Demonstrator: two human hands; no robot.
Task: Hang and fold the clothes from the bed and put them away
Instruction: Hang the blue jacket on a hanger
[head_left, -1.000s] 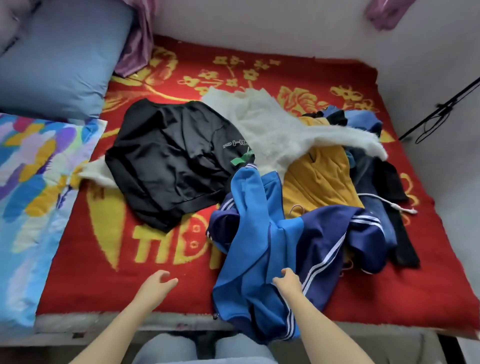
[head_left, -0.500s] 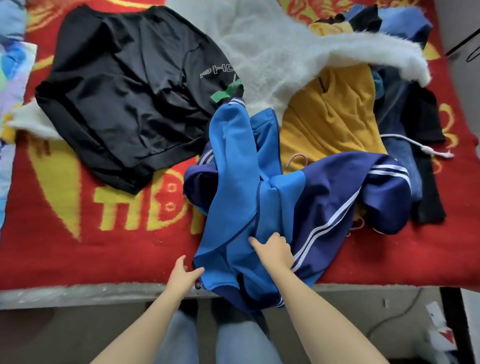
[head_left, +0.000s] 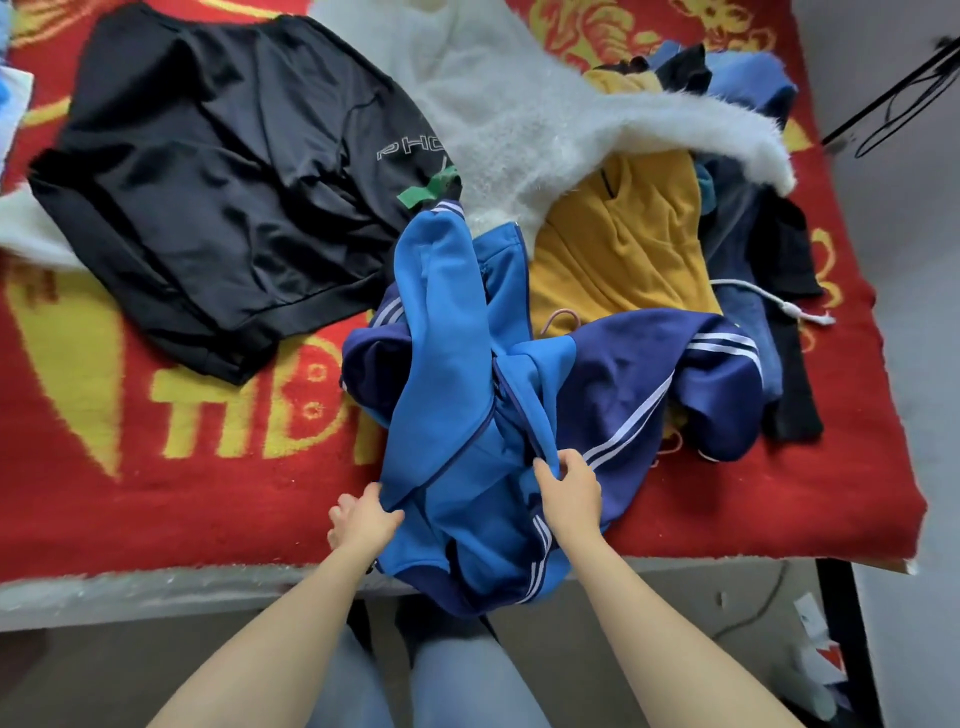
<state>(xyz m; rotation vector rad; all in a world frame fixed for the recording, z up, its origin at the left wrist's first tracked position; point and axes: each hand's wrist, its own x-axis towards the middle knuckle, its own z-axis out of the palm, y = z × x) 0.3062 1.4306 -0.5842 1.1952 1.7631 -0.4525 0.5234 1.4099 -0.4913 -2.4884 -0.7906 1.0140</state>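
- My left hand (head_left: 363, 519), lower centre of the frame, was lying open on the red blanket (head_left: 156, 441) a second ago, apart from the clothes. Now it has closed on the left edge of the blue track jacket (head_left: 452, 364), with the cloth pinched between thumb and fingers.
- My right hand (head_left: 569, 493), just right of it, only rested on the jacket before. Now its fingers are curled into a fold of the front panel beside the zip, and they hold it.
- The jacket lies at the lower centre, with its hem hanging over the bed edge towards my knees. Its navy sleeve with white stripes trails to the right over the yellow top (head_left: 623, 244).
- I have also leaned in, so the pile fills more of the frame than before.
- With both hands on one garment, I judge the first piece is picked and about to be lifted clear. Nothing is folded or hung yet.
- The black satin garment (head_left: 223, 182) in the upper left and the white fluffy sweater (head_left: 519, 119) at the top centre lie untouched. The sweater touches the jacket's upper end, so it may drag along.
- A pink hanger hook (head_left: 558, 319) peeks out just beside the jacket and could snag it.
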